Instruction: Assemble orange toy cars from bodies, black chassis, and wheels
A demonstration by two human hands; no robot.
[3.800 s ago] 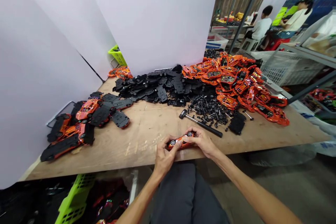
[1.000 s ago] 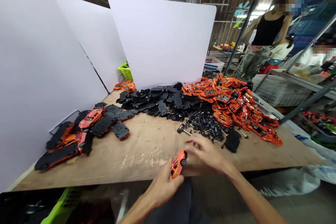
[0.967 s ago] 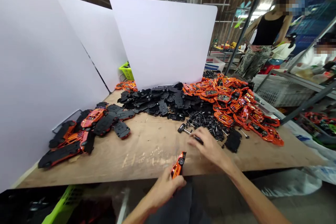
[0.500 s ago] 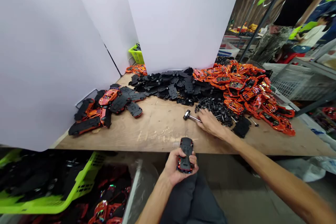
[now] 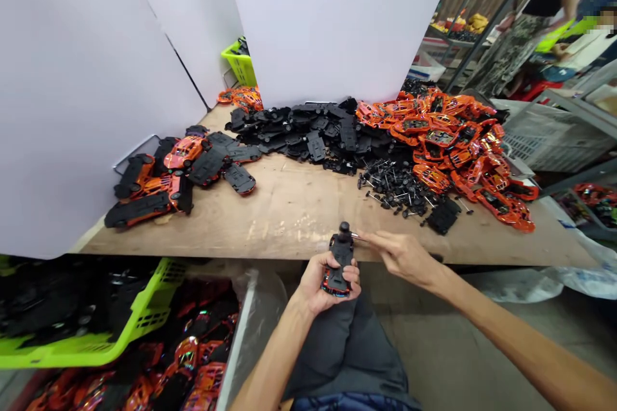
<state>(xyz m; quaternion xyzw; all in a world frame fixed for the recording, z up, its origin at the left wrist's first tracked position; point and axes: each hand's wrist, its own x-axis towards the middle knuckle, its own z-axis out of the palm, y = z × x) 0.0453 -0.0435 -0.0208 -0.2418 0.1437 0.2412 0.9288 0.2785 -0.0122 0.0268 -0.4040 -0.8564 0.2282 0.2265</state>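
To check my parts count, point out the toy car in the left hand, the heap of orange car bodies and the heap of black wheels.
Toy car [image 5: 341, 253]: head view, on its black underside.
Orange car bodies [image 5: 446, 137]: head view, on a body mid-heap.
Black wheels [image 5: 393, 187]: head view, mid-heap.

This is a rough, busy workshop, set up for piecework on toy cars. A long plywood worktop [image 5: 284, 225] runs across the middle, heaped with orange toy car bodies [image 5: 448, 148], black chassis plates [image 5: 308, 135] and wheels on metal axles [image 5: 393, 187]. White partition boards [image 5: 337, 19] fence off the upper left of the bench. On the floor at lower left sits a green plastic crate [image 5: 144, 314] full of finished-looking cars. At the upper right, past metal shelving [image 5: 456, 26], another worker [image 5: 511, 58] stands under a plank wall, with more tables of goods beyond.
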